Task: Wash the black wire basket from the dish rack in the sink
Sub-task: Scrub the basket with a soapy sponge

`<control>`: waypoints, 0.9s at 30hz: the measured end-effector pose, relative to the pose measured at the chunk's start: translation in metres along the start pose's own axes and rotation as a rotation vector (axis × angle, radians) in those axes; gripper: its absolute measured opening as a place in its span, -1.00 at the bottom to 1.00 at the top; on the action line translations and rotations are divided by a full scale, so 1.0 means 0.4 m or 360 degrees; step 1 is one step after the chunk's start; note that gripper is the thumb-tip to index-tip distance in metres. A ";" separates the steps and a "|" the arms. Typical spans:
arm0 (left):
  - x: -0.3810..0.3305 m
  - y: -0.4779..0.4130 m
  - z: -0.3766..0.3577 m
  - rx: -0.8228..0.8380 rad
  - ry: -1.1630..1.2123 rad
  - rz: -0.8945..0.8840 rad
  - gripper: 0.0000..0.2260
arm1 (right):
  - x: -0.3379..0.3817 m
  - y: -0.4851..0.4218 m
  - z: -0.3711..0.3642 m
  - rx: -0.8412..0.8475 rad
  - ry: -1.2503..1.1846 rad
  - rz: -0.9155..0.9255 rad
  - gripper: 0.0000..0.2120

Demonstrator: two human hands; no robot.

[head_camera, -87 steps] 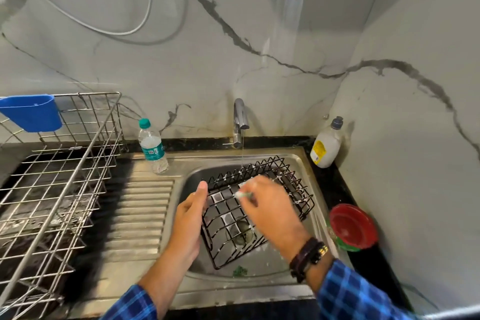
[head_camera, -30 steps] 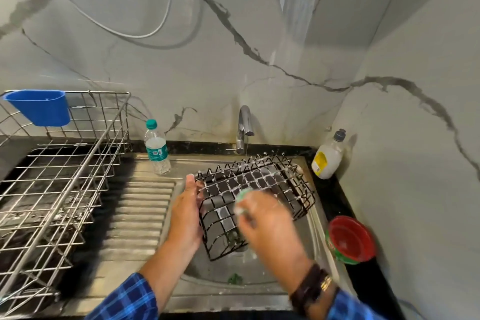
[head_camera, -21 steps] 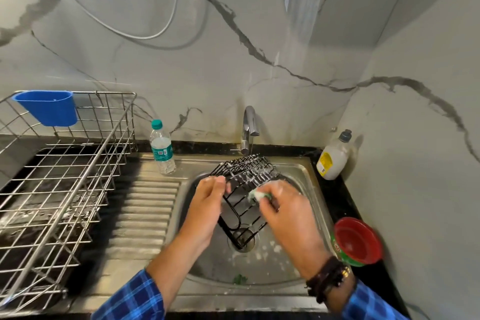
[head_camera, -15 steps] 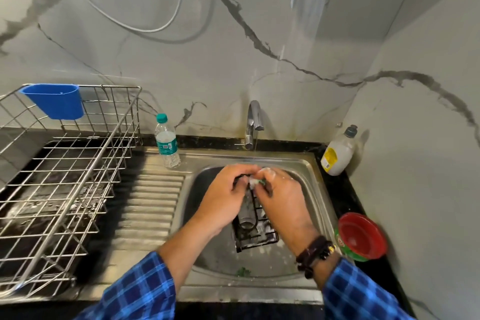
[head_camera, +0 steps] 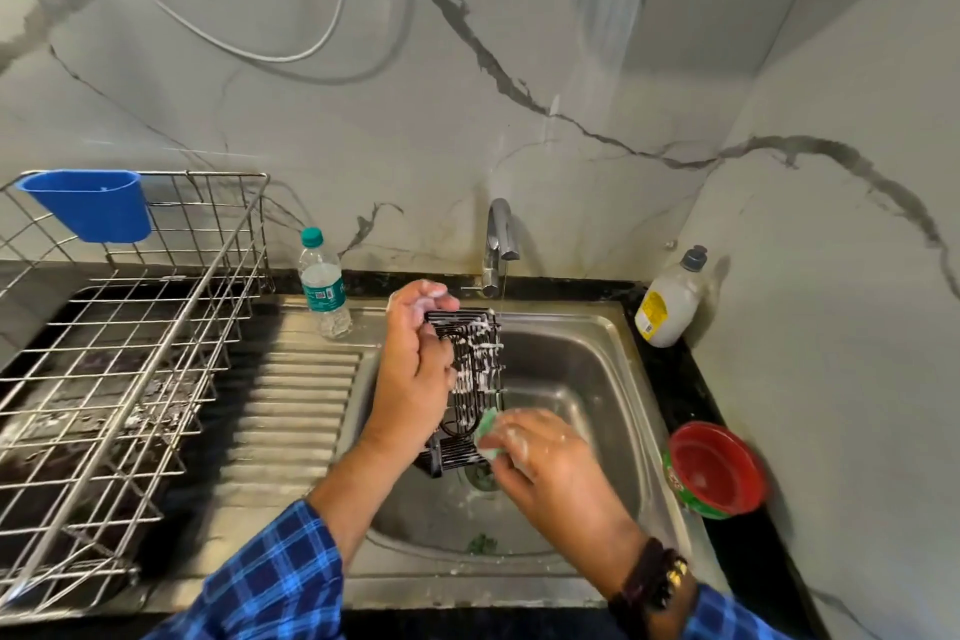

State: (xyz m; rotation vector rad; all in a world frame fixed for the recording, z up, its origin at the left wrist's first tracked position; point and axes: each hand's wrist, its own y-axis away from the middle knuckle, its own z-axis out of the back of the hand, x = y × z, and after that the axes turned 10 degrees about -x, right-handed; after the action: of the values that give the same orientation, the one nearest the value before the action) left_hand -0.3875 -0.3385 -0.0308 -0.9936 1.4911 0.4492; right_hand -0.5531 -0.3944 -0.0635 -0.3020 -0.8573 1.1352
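Note:
The black wire basket [head_camera: 475,369] stands on edge over the steel sink [head_camera: 582,379], streaked with white foam. My left hand [head_camera: 415,369] grips its left side near the top. My right hand [head_camera: 540,457] is closed on a green scrub sponge [head_camera: 487,427] pressed against the basket's lower right edge. Both hands are soapy. A thin stream of water falls from the tap [head_camera: 497,244] just right of the basket's top corner. The basket's lower end is near the drain [head_camera: 480,478].
A large silver dish rack [head_camera: 119,359] with a blue cup holder [head_camera: 91,203] fills the left counter. A water bottle [head_camera: 322,283] stands behind the ribbed drainboard [head_camera: 291,411]. A soap bottle [head_camera: 670,299] and a red bowl [head_camera: 717,470] sit right of the sink.
The basket went from lying open-side-up in the sink to standing upright on edge. My right hand with the sponge moved from the basket's top down to its lower edge.

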 end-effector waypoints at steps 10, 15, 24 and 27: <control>-0.042 -0.008 -0.028 -0.0117 0.0232 0.0198 -0.49 | -0.023 -0.148 0.035 -0.0366 0.0041 -0.0135 -0.89; -0.052 -0.040 -0.040 -0.0411 0.0472 0.0317 -0.53 | 0.003 -0.015 0.028 -0.0173 0.0092 0.0362 -0.89; -0.059 -0.069 -0.053 -0.0961 0.0690 0.0659 -0.49 | -0.017 0.026 -0.003 -0.0649 0.0029 0.0056 -0.79; -0.061 -0.069 -0.069 -0.0970 0.0749 0.0726 -0.50 | 0.005 0.007 -0.025 -0.0637 0.0050 0.0334 -0.83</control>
State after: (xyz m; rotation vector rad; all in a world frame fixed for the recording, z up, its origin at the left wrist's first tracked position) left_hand -0.3849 -0.3672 0.0049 -1.2852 2.0802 1.1020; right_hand -0.5475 -0.3894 -0.0707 -0.7523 -1.0414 1.1425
